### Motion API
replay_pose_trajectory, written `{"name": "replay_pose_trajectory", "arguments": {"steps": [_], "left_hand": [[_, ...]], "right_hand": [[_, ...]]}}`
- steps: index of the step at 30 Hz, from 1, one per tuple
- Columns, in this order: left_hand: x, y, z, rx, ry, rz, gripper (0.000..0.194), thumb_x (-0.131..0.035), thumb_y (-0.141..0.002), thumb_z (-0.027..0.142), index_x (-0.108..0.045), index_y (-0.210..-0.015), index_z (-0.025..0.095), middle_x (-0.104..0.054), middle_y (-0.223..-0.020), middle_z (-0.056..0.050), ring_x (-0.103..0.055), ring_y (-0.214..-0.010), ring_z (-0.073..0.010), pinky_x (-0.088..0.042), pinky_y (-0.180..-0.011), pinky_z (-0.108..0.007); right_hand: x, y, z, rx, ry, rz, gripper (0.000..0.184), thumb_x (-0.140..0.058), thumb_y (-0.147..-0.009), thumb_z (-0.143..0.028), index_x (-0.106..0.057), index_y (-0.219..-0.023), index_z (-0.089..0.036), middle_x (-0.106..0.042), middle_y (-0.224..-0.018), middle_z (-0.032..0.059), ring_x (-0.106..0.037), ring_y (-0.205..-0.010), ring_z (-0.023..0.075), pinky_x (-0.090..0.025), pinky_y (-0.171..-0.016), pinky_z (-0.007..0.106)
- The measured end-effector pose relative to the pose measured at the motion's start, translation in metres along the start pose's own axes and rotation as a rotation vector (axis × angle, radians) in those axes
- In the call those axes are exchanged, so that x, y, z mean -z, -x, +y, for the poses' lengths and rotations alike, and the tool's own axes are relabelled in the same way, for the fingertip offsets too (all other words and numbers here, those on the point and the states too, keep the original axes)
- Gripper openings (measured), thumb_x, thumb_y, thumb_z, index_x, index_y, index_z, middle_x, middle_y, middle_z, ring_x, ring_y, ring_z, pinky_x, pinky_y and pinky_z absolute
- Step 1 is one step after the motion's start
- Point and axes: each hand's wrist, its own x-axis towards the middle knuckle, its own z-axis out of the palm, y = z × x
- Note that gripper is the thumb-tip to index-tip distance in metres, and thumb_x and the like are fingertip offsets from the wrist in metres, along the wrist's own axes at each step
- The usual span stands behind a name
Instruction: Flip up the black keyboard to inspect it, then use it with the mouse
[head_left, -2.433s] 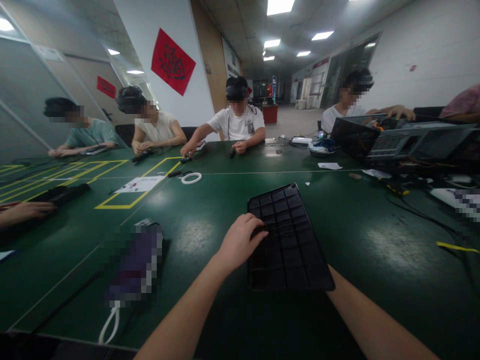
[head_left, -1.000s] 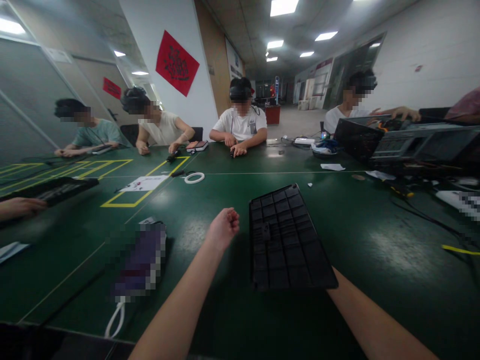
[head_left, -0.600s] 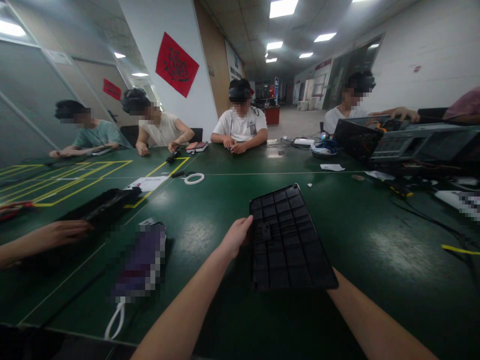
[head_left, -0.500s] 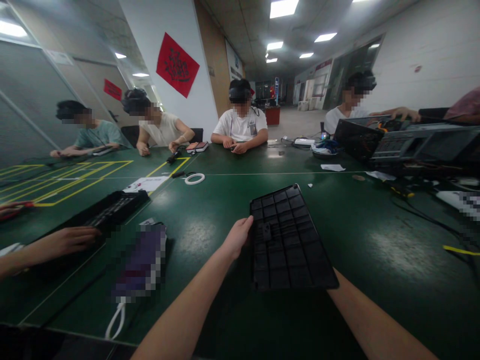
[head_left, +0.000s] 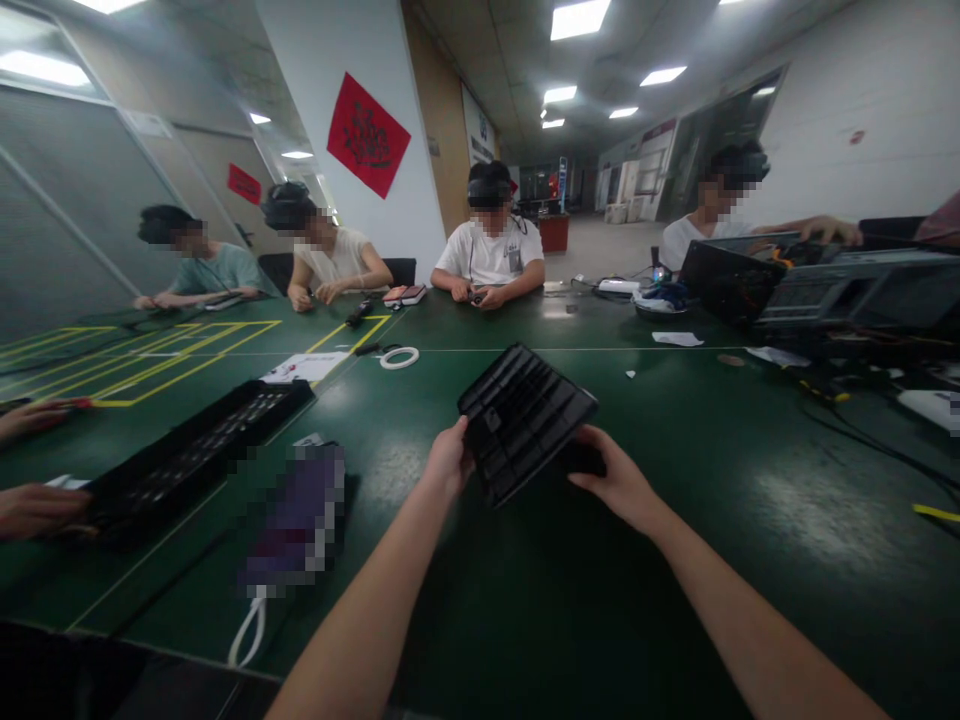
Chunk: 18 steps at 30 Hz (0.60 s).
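The person holds a black plastic panel (head_left: 523, 418) up above the dark green table top (head_left: 645, 590), in the lower middle of the frame. The panel is a thin, rigid plate with a grid of shallow square cells and small raised ribs, and it stands tilted, with one corner pointing down toward the person. The left hand (head_left: 450, 460) is closed on its lower left edge, with the thumb and fingers around the rim. The right hand (head_left: 616, 482) comes from the other side, and its fingers go under the right corner, so the two hands hold the panel together between them.

To the left of the left arm lies a pouch (head_left: 296, 515), too pixelated to tell its material, with a white cord (head_left: 247, 630) going out of it. Farther left, a long black ribbed panel (head_left: 199, 460) lies flat, and a co-worker's hand (head_left: 37, 508) is near its end. Toward the top, a coiled white cable (head_left: 399, 358) lies just beside a paper sheet (head_left: 304, 367) and yellow tape lines (head_left: 180, 365). In the upper right, an open metal electronic unit (head_left: 847, 290) with dark wires stands on the table. Three seated co-workers (head_left: 487, 255) work across the table.
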Motion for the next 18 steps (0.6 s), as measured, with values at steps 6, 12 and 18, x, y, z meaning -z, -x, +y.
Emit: {"name": "replay_pose_trajectory", "arguments": {"steps": [6, 12, 18], "left_hand": [[0.027, -0.021, 0.033, -0.118, 0.146, 0.264, 0.022, -0.044, -0.085, 0.017, -0.040, -0.064, 0.016, -0.037, -0.047, 0.007, -0.029, -0.030, -0.0013, -0.020, -0.031, -0.011], [0.048, -0.038, 0.052, -0.209, 0.209, 0.489, 0.017, -0.044, -0.081, 0.009, -0.038, -0.066, 0.017, -0.041, -0.050, 0.006, -0.026, -0.030, -0.0001, -0.017, -0.031, -0.011], [0.052, -0.051, 0.054, -0.224, 0.230, 0.632, 0.019, -0.048, -0.079, 0.011, -0.036, -0.066, 0.018, -0.045, -0.052, 0.005, -0.036, -0.032, -0.0030, -0.018, -0.031, -0.012]], "right_hand": [[0.036, -0.006, 0.005, -0.135, -0.051, 0.267, 0.063, -0.065, -0.063, -0.035, -0.043, -0.122, -0.026, -0.050, -0.121, 0.0055, -0.048, -0.112, 0.0221, -0.038, -0.097, 0.043], [0.063, -0.010, 0.025, -0.161, -0.011, 0.522, 0.065, -0.068, -0.060, -0.037, -0.047, -0.119, -0.024, -0.052, -0.117, 0.0059, -0.047, -0.112, 0.0234, -0.039, -0.096, 0.044], [0.085, -0.012, 0.039, -0.221, -0.092, 0.714, 0.070, -0.072, -0.052, -0.037, -0.049, -0.117, -0.023, -0.053, -0.114, 0.0071, -0.049, -0.109, 0.0240, -0.041, -0.094, 0.043]]}}
